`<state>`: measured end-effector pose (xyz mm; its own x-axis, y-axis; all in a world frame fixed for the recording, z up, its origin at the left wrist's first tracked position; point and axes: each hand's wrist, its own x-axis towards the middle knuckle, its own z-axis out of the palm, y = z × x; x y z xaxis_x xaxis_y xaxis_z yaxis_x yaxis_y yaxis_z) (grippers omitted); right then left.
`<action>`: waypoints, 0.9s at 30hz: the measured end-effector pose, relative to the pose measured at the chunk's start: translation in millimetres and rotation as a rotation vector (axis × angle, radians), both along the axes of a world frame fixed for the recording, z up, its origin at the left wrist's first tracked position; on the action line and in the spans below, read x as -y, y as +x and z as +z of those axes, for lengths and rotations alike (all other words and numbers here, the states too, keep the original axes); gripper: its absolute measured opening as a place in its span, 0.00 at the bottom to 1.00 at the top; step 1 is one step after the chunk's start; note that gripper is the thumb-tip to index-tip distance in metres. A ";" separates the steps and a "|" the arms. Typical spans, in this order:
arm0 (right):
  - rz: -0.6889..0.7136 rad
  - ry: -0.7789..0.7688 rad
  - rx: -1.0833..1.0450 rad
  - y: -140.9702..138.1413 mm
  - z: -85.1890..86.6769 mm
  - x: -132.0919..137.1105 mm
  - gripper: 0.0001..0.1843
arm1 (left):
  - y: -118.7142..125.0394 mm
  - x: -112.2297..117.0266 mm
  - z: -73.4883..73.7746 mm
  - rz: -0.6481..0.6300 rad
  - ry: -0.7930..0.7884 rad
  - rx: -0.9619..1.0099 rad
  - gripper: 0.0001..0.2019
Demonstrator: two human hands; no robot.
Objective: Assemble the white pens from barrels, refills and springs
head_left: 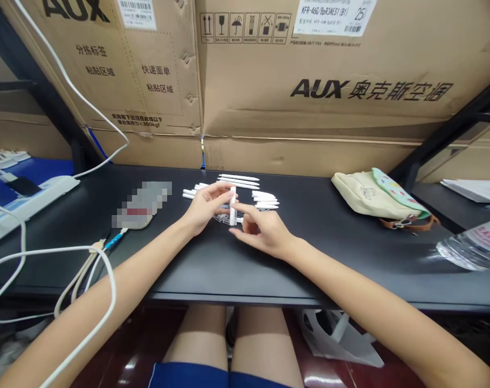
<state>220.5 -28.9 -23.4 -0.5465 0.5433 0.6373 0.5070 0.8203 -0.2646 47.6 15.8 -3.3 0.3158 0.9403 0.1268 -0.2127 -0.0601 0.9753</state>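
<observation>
While the left hand (206, 207) and right hand (264, 231) meet above the black desk (309, 264), their fingers (247, 208) close on an upright white pen-shaped piece (232, 207), with rows of similar pieces (239, 182) just beyond it. Behind the desk, a cardboard carton (317, 121) reads "AUX 奥克斯空调", and its label (336, 16) shows "KFR-46G/BpR3AES1 (B1)".

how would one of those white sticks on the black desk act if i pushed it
The white stick looks round, so it would probably roll on the smooth black desk. It lies straight, so is likely stiff.
</observation>
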 end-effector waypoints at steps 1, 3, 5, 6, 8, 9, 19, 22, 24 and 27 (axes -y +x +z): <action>0.020 -0.011 0.011 -0.2 0.6 0.1 0.24 | 0.5 0.5 0.4 -0.001 0.000 0.006 0.17; 0.028 -0.036 0.006 -0.4 1.8 0.1 0.20 | 1.5 1.6 1.4 -0.002 -0.003 0.014 0.17; -0.001 -0.053 -0.040 0.1 3.0 -0.4 0.09 | 2.2 2.6 2.5 -0.001 -0.004 0.010 0.17; 0.001 -0.059 -0.051 0.5 3.6 -0.7 0.05 | 2.3 2.9 2.7 0.000 0.001 0.005 0.17; 0.052 -0.064 -0.032 1.5 4.5 -1.3 0.14 | 2.0 3.3 2.7 0.002 0.023 -0.006 0.18; 0.084 -0.065 -0.015 1.8 4.9 -1.5 0.18 | 1.9 3.4 2.5 0.000 0.038 -0.011 0.18; 0.148 -0.098 0.048 -0.1 5.7 0.0 0.19 | 4.9 7.4 6.7 0.023 0.077 -0.044 0.17; 0.151 -0.107 0.017 -0.6 3.9 -0.3 0.20 | 4.7 6.9 7.7 0.010 0.076 -0.057 0.17; 0.158 -0.118 0.000 -0.9 3.6 -0.4 0.20 | 4.5 6.6 7.6 -0.003 0.072 -0.080 0.16; 0.178 -0.145 -0.015 -1.1 5.4 0.8 0.23 | 4.3 7.0 6.6 -0.031 0.056 -0.112 0.14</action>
<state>219.5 -29.6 -18.0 -0.6328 0.5260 0.5683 0.3528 0.8491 -0.3932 51.9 8.8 3.3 0.3600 0.9222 0.1410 -0.1048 -0.1102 0.9884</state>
